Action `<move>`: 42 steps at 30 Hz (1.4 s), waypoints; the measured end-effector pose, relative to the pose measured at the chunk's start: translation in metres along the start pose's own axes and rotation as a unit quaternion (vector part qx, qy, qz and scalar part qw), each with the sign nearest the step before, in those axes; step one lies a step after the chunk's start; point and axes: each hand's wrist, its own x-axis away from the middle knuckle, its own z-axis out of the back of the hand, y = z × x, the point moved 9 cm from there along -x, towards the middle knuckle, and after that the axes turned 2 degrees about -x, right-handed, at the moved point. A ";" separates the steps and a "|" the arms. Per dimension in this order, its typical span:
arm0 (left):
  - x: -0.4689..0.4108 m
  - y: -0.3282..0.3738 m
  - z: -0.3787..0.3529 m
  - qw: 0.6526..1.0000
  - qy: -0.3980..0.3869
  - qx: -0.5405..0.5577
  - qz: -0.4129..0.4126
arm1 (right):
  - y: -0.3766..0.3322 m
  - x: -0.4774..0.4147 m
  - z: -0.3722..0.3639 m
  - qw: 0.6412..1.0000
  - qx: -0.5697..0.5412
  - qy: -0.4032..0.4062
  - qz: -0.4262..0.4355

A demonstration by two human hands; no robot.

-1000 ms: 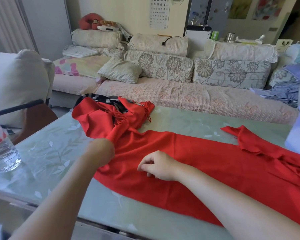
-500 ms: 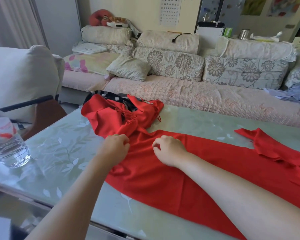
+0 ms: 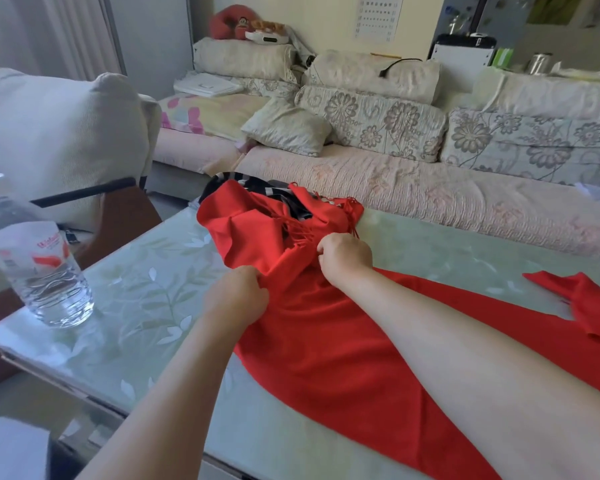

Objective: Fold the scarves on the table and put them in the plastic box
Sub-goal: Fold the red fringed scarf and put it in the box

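My left grip point(image 3: 238, 296) is closed on the near edge of the long red fringed cloth scarf point(image 3: 326, 341). Its fingers are curled, pinching a tuck of fabric where the flat stretch gives way to the bunched end. My right grip point(image 3: 345, 258) is curled tight too, knuckles up, fingers dug into the crumpled cloth just below the red tassel fringe point(image 3: 298, 233). I hold the two points close together because this end is heaped and twisted. I judge it has to be pulled open and laid flat before any fold will sit square.

The scarf lies lengthwise across the pale green leaf-patterned glass tabletop point(image 3: 146, 292). Its middle is spread under my forearms, its right end is turned over on itself, and its left end is piled at the far edge. That pile rests on a black-and-white striped scarf point(image 3: 222, 180), which shows only at the back. I would lift the red cloth clear rather than drag it, or the striped one may slide toward the beige quilted sofa point(image 3: 430, 206). A clear plastic water bottle point(image 3: 45, 271) stands near the left corner, well apart from the cloth. The plastic box is out of view, and no fold is made yet.
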 end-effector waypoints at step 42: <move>0.185 0.297 -0.116 0.859 -0.256 -0.025 -0.443 | 0.230 0.284 0.066 0.960 0.026 -0.194 0.202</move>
